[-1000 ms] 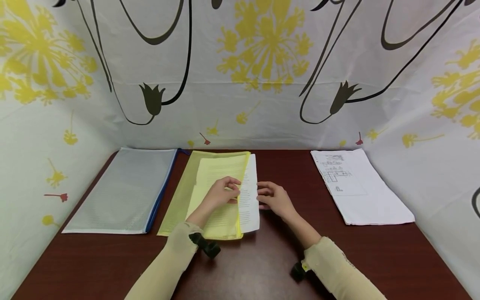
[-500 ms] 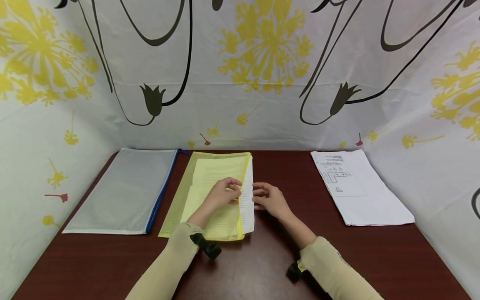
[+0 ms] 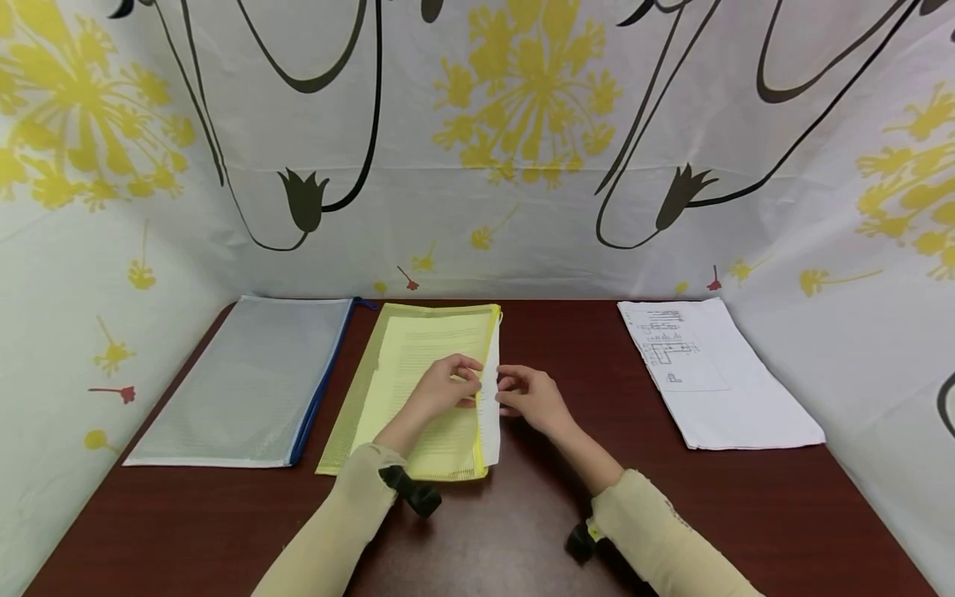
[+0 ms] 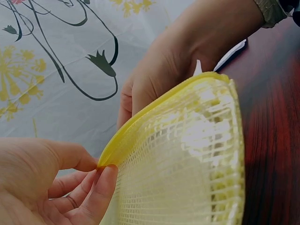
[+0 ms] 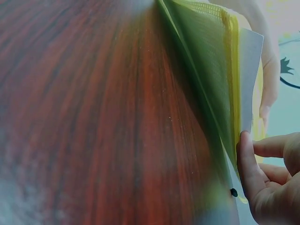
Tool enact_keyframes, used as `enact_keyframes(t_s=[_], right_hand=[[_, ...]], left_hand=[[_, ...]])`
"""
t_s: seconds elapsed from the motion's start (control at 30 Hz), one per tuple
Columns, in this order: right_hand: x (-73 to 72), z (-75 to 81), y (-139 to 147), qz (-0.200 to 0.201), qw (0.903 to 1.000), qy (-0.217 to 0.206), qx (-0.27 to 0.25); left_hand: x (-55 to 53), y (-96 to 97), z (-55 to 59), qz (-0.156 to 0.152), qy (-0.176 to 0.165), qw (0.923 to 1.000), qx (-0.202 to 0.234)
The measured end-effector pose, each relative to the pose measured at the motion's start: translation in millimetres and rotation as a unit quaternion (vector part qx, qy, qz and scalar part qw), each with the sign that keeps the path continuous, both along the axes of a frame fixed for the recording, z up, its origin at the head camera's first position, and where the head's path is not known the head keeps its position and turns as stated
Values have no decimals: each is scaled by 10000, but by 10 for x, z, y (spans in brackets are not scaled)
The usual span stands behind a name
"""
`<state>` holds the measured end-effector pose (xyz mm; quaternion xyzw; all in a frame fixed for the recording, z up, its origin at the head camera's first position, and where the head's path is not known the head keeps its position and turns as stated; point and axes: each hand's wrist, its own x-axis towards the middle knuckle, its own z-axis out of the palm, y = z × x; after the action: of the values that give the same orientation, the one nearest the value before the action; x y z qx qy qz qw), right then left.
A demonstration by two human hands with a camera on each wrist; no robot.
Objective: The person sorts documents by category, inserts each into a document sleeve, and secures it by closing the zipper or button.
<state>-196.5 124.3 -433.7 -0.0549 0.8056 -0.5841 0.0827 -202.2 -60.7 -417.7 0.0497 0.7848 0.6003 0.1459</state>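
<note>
A yellow mesh zip bag (image 3: 356,406) lies in the middle of the table with printed paper sheets (image 3: 488,427) mostly inside it. A narrow white strip of the sheets sticks out past its right-hand, zipped edge. My left hand (image 3: 442,388) pinches that yellow edge (image 4: 140,115) between thumb and forefinger, and in the left wrist view the edge is raised. My right hand (image 3: 537,401) holds the sheets' outer edge with thumb and fingers. In the right wrist view the white paper (image 5: 249,75) stands beside the yellow zip, with the thumb (image 5: 247,161) against it.
A clear mesh zip bag (image 3: 239,381) with a blue zip lies on the left of the dark red-brown table (image 3: 567,332). On the right lies a stack of paper (image 3: 734,390) with a drawing on top. A patterned cloth (image 3: 522,240) hangs behind and at both sides.
The sheets have slid left, deeper into the yellow bag, so the white strip is narrower. My right hand has moved left with them; my left hand has hardly moved.
</note>
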Motion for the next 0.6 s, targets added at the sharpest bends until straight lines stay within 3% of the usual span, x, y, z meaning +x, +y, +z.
enact_keyframes(t_s=[0.3,0.6], right_hand=[[-12,26,-40,134,9988,359,306],[-26,33,-92,252,9982,303,448]], left_hand=[[18,-3,22,-1,-2,10000,65],[28,2,32,19,10,10000,96]])
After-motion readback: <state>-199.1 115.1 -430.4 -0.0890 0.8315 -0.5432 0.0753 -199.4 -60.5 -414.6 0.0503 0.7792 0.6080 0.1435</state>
